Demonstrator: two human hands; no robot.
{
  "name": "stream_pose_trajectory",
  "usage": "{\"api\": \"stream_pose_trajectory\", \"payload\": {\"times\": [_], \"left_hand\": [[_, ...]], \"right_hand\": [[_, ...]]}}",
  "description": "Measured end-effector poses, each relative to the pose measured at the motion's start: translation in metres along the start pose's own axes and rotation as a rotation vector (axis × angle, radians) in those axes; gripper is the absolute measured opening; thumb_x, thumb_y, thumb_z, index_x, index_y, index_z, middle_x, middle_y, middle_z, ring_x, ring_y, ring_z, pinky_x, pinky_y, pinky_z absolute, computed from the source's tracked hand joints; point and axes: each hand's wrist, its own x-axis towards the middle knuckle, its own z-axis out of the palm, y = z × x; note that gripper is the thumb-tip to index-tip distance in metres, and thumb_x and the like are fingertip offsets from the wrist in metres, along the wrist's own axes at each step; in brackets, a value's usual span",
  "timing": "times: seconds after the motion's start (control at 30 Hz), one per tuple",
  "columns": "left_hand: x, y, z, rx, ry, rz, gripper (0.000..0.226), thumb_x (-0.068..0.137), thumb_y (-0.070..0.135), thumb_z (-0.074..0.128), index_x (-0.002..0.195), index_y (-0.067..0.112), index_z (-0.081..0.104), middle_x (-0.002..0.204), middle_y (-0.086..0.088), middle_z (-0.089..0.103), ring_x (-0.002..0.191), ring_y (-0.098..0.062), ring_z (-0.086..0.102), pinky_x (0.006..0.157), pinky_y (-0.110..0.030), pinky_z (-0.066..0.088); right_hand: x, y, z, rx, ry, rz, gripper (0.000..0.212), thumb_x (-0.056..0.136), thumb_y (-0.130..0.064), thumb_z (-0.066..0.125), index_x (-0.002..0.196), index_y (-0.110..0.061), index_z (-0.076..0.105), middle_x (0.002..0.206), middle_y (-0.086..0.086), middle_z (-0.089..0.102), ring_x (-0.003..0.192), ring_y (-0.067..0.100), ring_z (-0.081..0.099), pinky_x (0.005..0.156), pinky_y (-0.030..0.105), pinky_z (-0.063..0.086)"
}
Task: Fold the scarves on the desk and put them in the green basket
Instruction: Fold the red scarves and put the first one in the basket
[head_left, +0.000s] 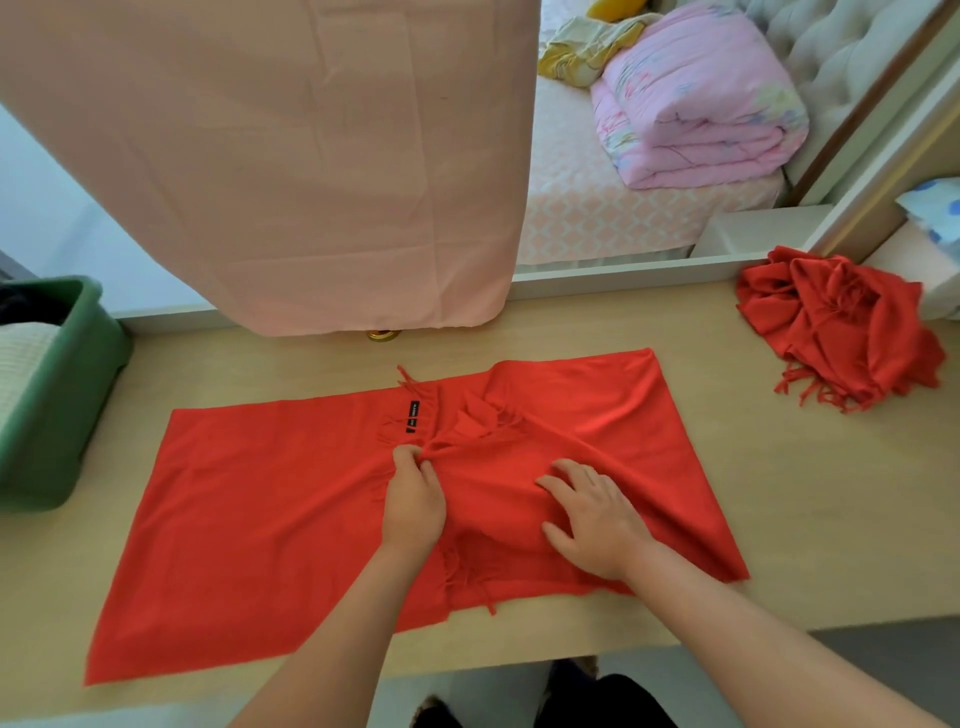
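Observation:
A red fringed scarf (260, 519) lies spread across the wooden desk (805, 519), its two ends folded toward the middle, a black label showing near the fringe. My left hand (413, 501) pinches a bunched fold of the scarf near its centre. My right hand (592, 514) rests flat on the scarf's right half, fingers spread. A second red scarf (841, 327) lies crumpled at the desk's back right. The green basket (78, 374) stands at the left edge with pale folded cloth inside.
A pink cloth (311, 156) hangs down over the back of the desk, a small gold object (383, 335) under its hem. Behind the desk is a bed with a folded pink quilt (696, 104). The desk's front edge runs just below the scarf.

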Motion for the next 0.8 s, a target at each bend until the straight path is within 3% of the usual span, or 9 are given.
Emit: {"api": "stream_pose_trajectory", "payload": {"times": [0.1, 0.2, 0.3, 0.4, 0.47, 0.63, 0.7, 0.8], "left_hand": [[-0.002, -0.018, -0.017, 0.187, -0.067, -0.036, 0.028, 0.099, 0.015, 0.049, 0.123, 0.004, 0.041, 0.105, -0.028, 0.064, 0.100, -0.044, 0.062, 0.075, -0.042, 0.043], [-0.009, -0.034, -0.032, 0.438, -0.139, 0.006, 0.046, 0.092, 0.018, 0.058, 0.133, 0.010, 0.039, 0.122, -0.018, 0.051, 0.107, -0.041, 0.059, 0.080, -0.045, 0.048], [-0.024, -0.041, -0.032, 0.487, -0.166, 0.358, 0.032, 0.085, 0.027, 0.067, 0.113, 0.022, 0.053, 0.108, -0.001, 0.050, 0.097, -0.026, 0.059, 0.072, -0.039, 0.049], [-0.034, -0.042, -0.018, 0.533, -0.513, 0.569, 0.033, 0.077, 0.048, 0.071, 0.098, 0.029, 0.053, 0.097, 0.009, 0.047, 0.095, -0.014, 0.051, 0.075, -0.033, 0.044], [-0.035, -0.046, -0.009, 0.647, -0.622, 0.613, 0.041, 0.070, 0.055, 0.074, 0.098, 0.030, 0.058, 0.101, 0.009, 0.047, 0.098, -0.011, 0.044, 0.080, -0.031, 0.043], [-0.027, -0.056, -0.006, 0.569, -0.547, 0.690, 0.016, 0.090, 0.035, 0.062, 0.103, 0.027, 0.069, 0.103, 0.007, 0.058, 0.101, -0.016, 0.051, 0.087, -0.038, 0.047], [-0.026, -0.056, -0.011, 0.470, -0.474, 0.730, 0.014, 0.095, 0.024, 0.056, 0.100, 0.020, 0.069, 0.096, 0.002, 0.063, 0.095, -0.019, 0.056, 0.084, -0.039, 0.047], [-0.032, -0.045, -0.018, 0.277, -0.400, 0.618, 0.011, 0.097, 0.014, 0.050, 0.089, 0.017, 0.058, 0.082, 0.001, 0.062, 0.079, -0.021, 0.059, 0.075, -0.039, 0.045]], "right_hand": [[-0.016, -0.006, 0.002, 0.014, -0.130, 0.048, 0.077, 0.081, -0.058, 0.049, 0.150, -0.030, 0.031, 0.157, 0.002, 0.023, 0.145, 0.021, 0.021, 0.118, 0.037, 0.021], [-0.030, -0.009, 0.005, 0.010, -0.162, 0.079, 0.083, 0.078, -0.054, 0.055, 0.152, -0.030, 0.025, 0.161, 0.001, 0.015, 0.149, 0.020, 0.012, 0.120, 0.039, 0.015], [-0.042, -0.008, 0.011, 0.050, -0.096, 0.118, 0.072, 0.077, -0.045, 0.060, 0.144, -0.028, 0.040, 0.158, 0.002, 0.024, 0.147, 0.019, 0.020, 0.116, 0.038, 0.023], [-0.046, -0.006, 0.016, 0.114, -0.020, 0.143, 0.040, 0.081, -0.033, 0.071, 0.119, -0.025, 0.062, 0.149, 0.001, 0.042, 0.139, 0.020, 0.036, 0.108, 0.037, 0.034], [-0.044, -0.004, 0.018, 0.139, 0.032, 0.175, 0.021, 0.083, -0.026, 0.072, 0.104, -0.023, 0.071, 0.142, 0.000, 0.052, 0.133, 0.021, 0.045, 0.103, 0.037, 0.038], [-0.037, -0.004, 0.014, 0.087, 0.130, 0.186, 0.016, 0.091, -0.034, 0.064, 0.099, -0.029, 0.078, 0.128, -0.006, 0.065, 0.116, 0.019, 0.060, 0.092, 0.035, 0.041], [-0.037, -0.005, 0.013, 0.126, 0.230, 0.163, 0.016, 0.091, -0.033, 0.063, 0.093, -0.028, 0.077, 0.114, -0.006, 0.070, 0.104, 0.020, 0.064, 0.087, 0.037, 0.044], [-0.041, -0.015, 0.005, 0.183, 0.305, 0.152, 0.030, 0.095, -0.040, 0.041, 0.090, -0.023, 0.066, 0.092, -0.006, 0.066, 0.086, 0.021, 0.062, 0.077, 0.039, 0.044]]}}
